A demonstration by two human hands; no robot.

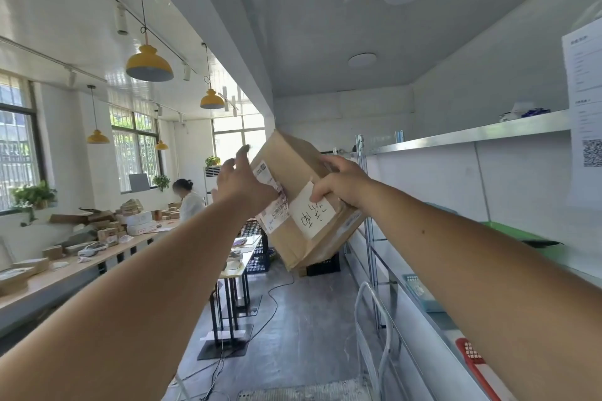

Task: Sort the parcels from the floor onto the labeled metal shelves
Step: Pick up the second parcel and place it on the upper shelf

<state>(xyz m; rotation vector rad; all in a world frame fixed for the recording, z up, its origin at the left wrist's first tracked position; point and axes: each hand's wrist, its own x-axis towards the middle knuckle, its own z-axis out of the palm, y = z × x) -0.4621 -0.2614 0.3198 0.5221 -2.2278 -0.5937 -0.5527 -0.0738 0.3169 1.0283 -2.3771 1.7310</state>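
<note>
A brown cardboard parcel point(294, 159) is held up at arm's length, tilted, in the middle of the view. It bears a printed shipping label on its left face and a white handwritten sticker. My right hand point(342, 184) grips its right edge, fingers curled over the sticker. My left hand point(242, 184) lies against the left face with its fingers spread upward. The metal shelves point(472, 135) run along the right wall, level with the parcel and lower.
A person stands at the long wooden counter point(65, 273) on the left, piled with boxes. A narrow table point(242, 257), dark crates point(260, 257) and floor cables fill the middle. A white trolley handle point(371, 319) stands near the shelves. Green and red trays lie on the shelves.
</note>
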